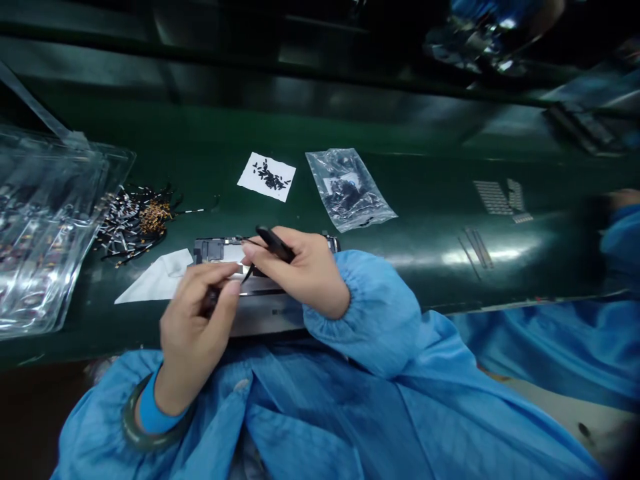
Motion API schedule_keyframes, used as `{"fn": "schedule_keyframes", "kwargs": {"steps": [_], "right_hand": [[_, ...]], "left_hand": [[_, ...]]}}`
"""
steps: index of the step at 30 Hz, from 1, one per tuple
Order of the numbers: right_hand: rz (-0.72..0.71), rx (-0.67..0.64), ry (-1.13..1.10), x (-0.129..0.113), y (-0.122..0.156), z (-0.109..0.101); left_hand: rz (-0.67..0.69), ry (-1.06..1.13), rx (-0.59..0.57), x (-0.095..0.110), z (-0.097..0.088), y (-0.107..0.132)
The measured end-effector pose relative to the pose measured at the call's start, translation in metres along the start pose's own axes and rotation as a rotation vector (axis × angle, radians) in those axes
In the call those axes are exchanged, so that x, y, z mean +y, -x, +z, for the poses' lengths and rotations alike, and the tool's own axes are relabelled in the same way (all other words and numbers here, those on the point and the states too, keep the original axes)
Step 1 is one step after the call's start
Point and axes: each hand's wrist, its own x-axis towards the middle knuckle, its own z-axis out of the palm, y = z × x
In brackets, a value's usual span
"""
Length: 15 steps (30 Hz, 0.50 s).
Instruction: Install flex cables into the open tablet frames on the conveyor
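Observation:
A flat phone-like assembly (220, 251) lies on the dark green belt (410, 220) right in front of me. My right hand (300, 270) is closed on black tweezers (275, 244) whose tips point left over the assembly. My left hand (193, 333) is curled at the assembly's near edge, its thumb and fingers pinched on a small dark part that I cannot make out. Both arms wear blue sleeves, and a green bangle (143, 430) circles my left wrist.
A white paper (267, 177) with several tiny black parts and a clear bag (349, 189) lie beyond the assembly. A pile of small flex cables (135, 220) and clear plastic trays (45, 227) sit at left. Another person's blue sleeve (620, 240) shows at right.

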Motion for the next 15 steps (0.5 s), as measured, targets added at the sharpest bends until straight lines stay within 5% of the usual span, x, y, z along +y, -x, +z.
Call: {"fn": "schedule_keyframes", "kwargs": {"steps": [3, 6, 11, 15], "right_hand": [[-0.292, 0.065, 0.215, 0.007, 0.006, 0.003], [-0.498, 0.078, 0.423, 0.011, 0.012, 0.009], [-0.636, 0.038, 0.609, 0.013, 0.017, 0.016], [-0.587, -0.032, 0.58, 0.016, 0.019, 0.019]], "left_hand": [[0.186, -0.154, 0.227, -0.004, -0.001, 0.003], [0.226, -0.195, 0.233, -0.01, 0.0, 0.004], [0.268, -0.246, 0.243, -0.012, 0.002, 0.003], [0.273, -0.222, 0.239, -0.007, 0.002, 0.002]]}}
